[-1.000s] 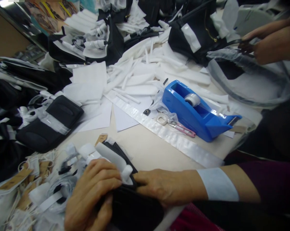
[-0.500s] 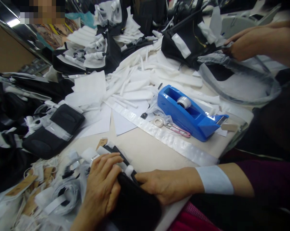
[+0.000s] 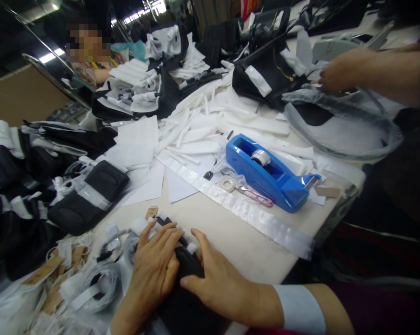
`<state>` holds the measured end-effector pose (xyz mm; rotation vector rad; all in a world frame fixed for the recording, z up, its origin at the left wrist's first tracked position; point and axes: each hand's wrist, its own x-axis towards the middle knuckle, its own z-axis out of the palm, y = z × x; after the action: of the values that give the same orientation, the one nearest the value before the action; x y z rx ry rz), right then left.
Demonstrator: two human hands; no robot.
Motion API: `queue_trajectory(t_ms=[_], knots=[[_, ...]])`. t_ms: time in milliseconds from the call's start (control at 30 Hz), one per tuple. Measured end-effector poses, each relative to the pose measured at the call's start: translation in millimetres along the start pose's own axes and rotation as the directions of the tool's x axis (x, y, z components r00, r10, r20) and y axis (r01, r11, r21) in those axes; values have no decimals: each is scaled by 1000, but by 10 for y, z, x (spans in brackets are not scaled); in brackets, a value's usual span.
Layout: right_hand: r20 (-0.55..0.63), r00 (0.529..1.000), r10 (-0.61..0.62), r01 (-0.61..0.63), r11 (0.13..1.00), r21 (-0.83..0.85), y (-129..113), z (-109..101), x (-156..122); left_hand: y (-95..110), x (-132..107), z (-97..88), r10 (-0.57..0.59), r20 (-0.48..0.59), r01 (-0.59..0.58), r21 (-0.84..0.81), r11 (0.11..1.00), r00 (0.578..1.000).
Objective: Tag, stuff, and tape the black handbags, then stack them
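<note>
A small black bag (image 3: 190, 304) stands at the near edge of the table, with white wrapping on the parts along its top. My left hand (image 3: 156, 267) lies over its left top edge, fingers bent across the wrapped parts. On the other side my right hand (image 3: 223, 281) grips the bag, the thumb on its black face and the fingers at its edge; a pale band circles that wrist. The bag's lower part runs out of the picture. A brown tag (image 3: 151, 212) lies just beyond its top.
A blue tape dispenser (image 3: 265, 172) stands to the right, beside pink-handled snips (image 3: 256, 197) and a clear plastic strip (image 3: 237, 204). A wrapped black bag (image 3: 89, 197) lies left, above bundled straps and tags (image 3: 98, 284). Another person's hand (image 3: 347, 70) works at the upper right.
My right hand has come from behind the bag's top edge to its front, and its thumb now shows on the black face. My left hand stays on the bag. The view has tilted up slightly.
</note>
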<state>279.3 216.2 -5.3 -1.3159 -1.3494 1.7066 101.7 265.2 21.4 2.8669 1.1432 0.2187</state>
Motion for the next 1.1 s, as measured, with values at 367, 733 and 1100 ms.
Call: queue_trajectory(t_ms=[367,733,1100], knots=[[-10,990,-138,138,989,61,141,95,-61,-22,32,-56,-25,83,34,-120,992,996],[168,966,-197,140,944,299,302,61,121,2,15,63,-97,28,99,-51,994,995],[234,946,-223,200,973,115,575,15,407,-115,-33,297,-83,-29,81,-68,994,996]])
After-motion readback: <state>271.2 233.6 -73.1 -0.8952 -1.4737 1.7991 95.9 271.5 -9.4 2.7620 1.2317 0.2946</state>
